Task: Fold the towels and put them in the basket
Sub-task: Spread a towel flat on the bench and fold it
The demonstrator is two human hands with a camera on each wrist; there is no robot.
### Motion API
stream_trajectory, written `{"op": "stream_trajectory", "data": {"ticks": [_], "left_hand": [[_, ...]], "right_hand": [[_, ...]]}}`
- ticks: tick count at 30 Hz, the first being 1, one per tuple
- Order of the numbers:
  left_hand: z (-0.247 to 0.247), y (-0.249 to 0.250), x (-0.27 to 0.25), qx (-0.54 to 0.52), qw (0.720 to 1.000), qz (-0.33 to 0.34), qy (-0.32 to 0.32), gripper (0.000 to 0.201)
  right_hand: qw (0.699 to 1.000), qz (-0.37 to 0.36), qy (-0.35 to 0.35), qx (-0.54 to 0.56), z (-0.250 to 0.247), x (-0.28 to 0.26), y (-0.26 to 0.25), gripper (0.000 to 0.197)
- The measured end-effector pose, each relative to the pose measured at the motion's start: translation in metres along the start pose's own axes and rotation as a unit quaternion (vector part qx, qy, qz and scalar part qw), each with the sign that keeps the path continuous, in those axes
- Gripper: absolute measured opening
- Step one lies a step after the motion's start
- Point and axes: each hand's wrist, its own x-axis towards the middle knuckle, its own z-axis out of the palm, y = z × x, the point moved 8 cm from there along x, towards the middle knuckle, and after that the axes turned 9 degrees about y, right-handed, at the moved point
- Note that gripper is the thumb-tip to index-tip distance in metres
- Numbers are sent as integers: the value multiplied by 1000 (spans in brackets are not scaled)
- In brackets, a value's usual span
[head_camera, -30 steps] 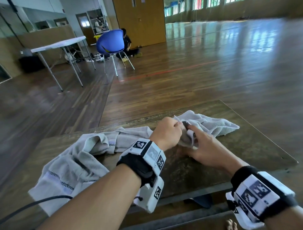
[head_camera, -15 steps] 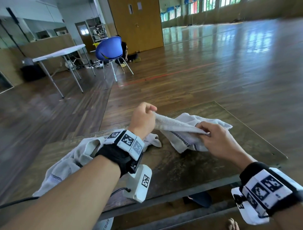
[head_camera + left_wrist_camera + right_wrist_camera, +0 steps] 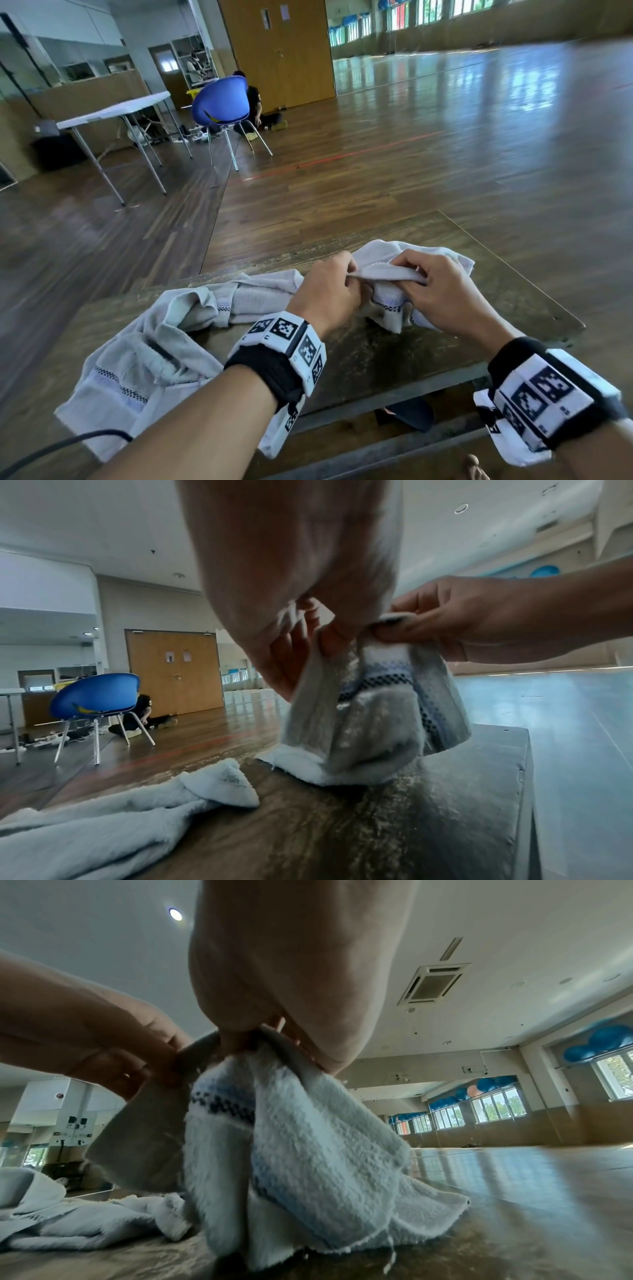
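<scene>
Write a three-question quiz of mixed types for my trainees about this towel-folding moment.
1. True or false: both the left hand and the right hand grip the same towel.
2. Where is the second towel? A) in a basket B) crumpled on the wooden table, to the left C) on the blue chair
3. Fill in: the held towel's lower part ___ the table.

Key: 1 true; 2 B; 3 touches
</scene>
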Motion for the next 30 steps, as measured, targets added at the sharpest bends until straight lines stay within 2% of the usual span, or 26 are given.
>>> {"op": "stream_trajectory", "data": {"ticks": [3, 6, 10, 12, 14, 16, 19, 22, 23, 27, 30], "left_hand": [[-19, -4, 7, -2, 997, -17, 76, 13], [-37, -14, 16, -26, 991, -47, 124, 16], [-46, -24, 23, -9, 990, -62, 126, 13], [-49, -28, 23, 12, 990, -62, 129, 13], [-55, -31, 25, 21, 988, -61, 142, 17], [-58, -31, 25, 35, 987, -45, 147, 26], [-60, -28, 24, 57, 988, -29, 144, 37], [-60, -29, 23, 6, 989, -46, 138, 35], [-59, -29, 23, -19, 990, -53, 133, 35], [-55, -29, 21, -83, 988, -71, 108, 43], [-53, -29, 21, -79, 990, -83, 85, 47]], "right_hand": [[999, 16, -20, -48, 1, 0, 11, 24], [992, 48, -26, -116, -4, -1, 26, 16], [984, 75, -24, -162, -16, -1, 35, 25], [979, 91, -5, -183, -23, 1, 39, 20], [972, 114, 21, -204, -31, 2, 46, 15], [967, 136, 37, -211, -36, 1, 52, 18], [978, 132, 60, -148, -37, 3, 49, 23], [987, 138, 69, -37, -32, 5, 48, 21], [987, 147, 67, 4, -30, 5, 49, 27], [966, 168, 55, 189, -21, 8, 49, 47], [948, 147, 65, 275, -21, 10, 46, 54]]}}
